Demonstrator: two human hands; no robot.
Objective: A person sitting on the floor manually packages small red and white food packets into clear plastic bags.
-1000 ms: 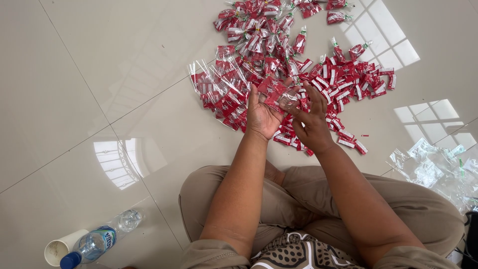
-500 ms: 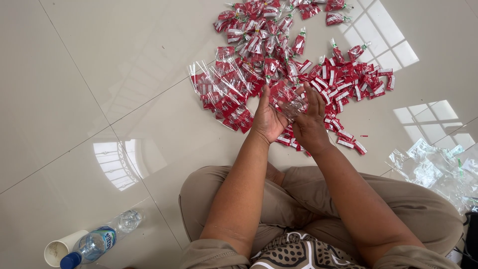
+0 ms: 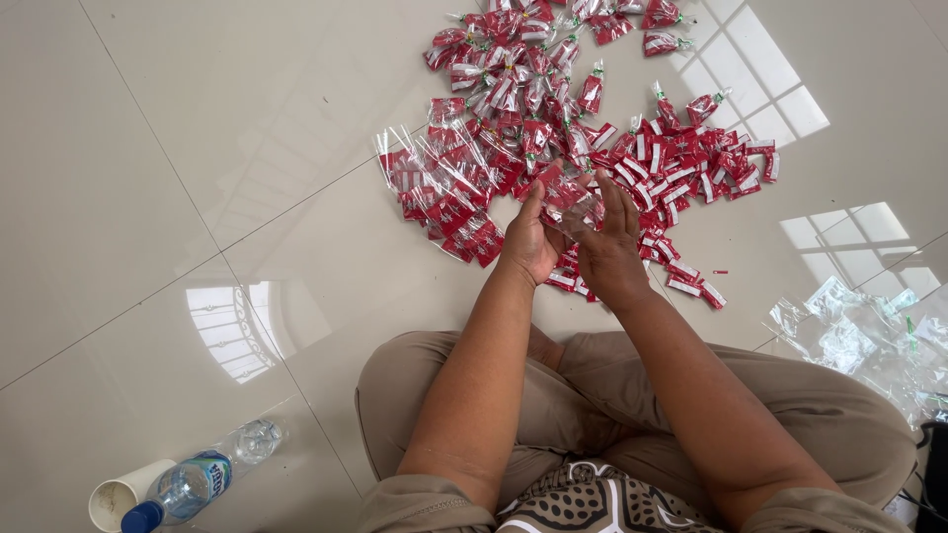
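Ahead of the hands the floor is blocked by a wide spread of red packets. To the left, bare tile is left open. The right side is hemmed by clear wrappers; a bottle and cup lie near left.

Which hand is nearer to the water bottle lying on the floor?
The left hand. The water bottle lies far down to its left; the right hand sits farther right, beside the left hand.
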